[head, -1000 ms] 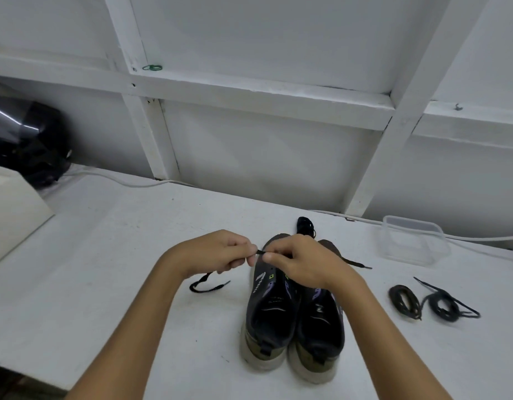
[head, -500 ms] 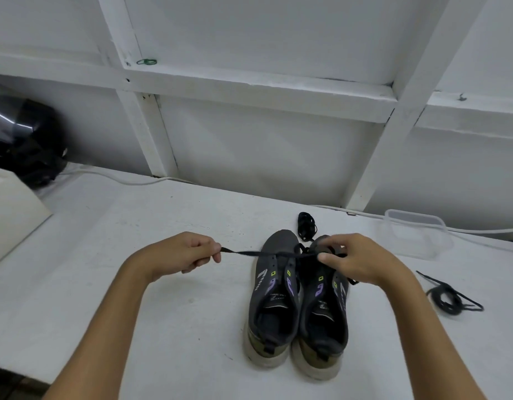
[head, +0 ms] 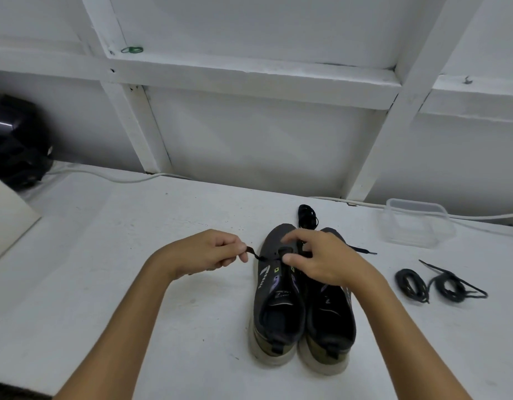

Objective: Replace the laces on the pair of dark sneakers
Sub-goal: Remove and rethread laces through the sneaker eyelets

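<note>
Two dark sneakers point(head: 303, 295) sit side by side, toes away, on the white worktop point(head: 134, 284). Left hand point(head: 203, 254) pinches a black lace point(head: 256, 255) end; right hand point(head: 321, 262) curls its fingers point(head: 288, 258) round the lace over the left shoe's forefoot. A sharp tug could drag the shoe, or uneven ends could result. Spare lace coils point(head: 440, 285) and a clear container point(head: 417, 223) lie to the right, below white-framed wall panels point(head: 249, 145).
</note>
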`<control>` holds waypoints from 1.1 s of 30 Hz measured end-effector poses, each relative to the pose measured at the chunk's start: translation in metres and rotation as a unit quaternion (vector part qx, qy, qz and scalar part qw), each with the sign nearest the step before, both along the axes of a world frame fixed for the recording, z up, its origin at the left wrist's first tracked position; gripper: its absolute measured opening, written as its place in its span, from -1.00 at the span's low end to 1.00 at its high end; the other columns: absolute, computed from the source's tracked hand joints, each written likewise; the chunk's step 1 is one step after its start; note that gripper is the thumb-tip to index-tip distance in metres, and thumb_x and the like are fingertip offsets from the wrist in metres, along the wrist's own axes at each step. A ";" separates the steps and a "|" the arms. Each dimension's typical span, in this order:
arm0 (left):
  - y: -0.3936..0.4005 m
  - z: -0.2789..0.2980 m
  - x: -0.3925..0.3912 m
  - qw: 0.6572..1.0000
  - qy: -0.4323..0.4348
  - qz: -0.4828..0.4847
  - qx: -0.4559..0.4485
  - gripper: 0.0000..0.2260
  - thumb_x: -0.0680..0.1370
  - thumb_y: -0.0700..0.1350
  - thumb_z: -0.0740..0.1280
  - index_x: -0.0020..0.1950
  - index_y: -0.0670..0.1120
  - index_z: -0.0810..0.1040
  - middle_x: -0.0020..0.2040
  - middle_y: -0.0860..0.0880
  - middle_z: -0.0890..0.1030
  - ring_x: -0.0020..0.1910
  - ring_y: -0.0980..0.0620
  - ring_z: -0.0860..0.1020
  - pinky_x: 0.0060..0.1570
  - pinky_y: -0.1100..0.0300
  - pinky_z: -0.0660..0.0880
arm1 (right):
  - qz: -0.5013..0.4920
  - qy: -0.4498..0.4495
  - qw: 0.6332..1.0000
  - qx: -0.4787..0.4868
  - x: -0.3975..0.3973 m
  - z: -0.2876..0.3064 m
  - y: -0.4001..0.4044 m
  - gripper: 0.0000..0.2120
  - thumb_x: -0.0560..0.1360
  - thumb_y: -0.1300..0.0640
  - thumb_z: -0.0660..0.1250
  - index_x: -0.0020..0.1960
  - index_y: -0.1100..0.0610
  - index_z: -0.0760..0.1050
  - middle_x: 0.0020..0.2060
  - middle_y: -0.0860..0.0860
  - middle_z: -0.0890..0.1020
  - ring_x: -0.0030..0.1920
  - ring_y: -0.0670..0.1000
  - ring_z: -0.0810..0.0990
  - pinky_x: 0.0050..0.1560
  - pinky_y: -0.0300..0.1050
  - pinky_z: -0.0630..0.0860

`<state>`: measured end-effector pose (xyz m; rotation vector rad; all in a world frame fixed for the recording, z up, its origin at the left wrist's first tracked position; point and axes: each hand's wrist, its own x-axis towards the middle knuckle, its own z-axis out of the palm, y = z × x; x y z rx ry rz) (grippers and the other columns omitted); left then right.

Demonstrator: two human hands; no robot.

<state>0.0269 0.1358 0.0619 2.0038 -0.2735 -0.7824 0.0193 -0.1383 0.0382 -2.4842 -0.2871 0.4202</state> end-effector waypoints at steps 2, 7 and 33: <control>-0.010 0.002 0.001 1.000 -0.008 -0.015 -0.019 -0.72 0.66 0.10 0.23 -0.12 0.08 0.66 -0.35 0.13 0.41 -0.46 0.20 0.28 -0.48 0.43 0.24 | 0.013 0.013 0.999 0.033 -0.002 0.000 0.011 -0.47 0.43 -0.32 0.42 0.38 -0.39 0.40 0.00 -0.42 0.49 -0.04 -0.32 0.50 0.06 -0.25 0.41; -0.017 0.002 0.009 0.998 -0.026 -0.040 -0.043 -0.71 0.67 0.09 0.22 -0.15 0.11 0.65 -0.35 0.13 0.42 -0.45 0.21 0.30 -0.41 0.44 0.29 | 0.031 -0.048 0.996 0.073 0.005 0.004 0.032 -0.71 0.58 -0.10 0.35 -0.29 -0.05 0.49 -0.45 -0.17 0.48 -0.39 -0.11 0.42 -0.28 -0.12 0.35; -0.030 -0.079 0.003 0.948 -0.022 0.299 -0.104 -0.83 0.67 0.01 0.23 0.09 0.10 0.63 -0.11 0.17 0.72 -0.18 0.22 0.65 -0.09 0.24 0.42 | -0.064 0.073 0.982 -0.159 0.017 -0.006 0.046 -0.70 0.55 -0.04 0.18 -0.29 0.09 0.32 -0.32 -0.01 0.51 -0.31 0.00 0.47 -0.34 -0.12 0.31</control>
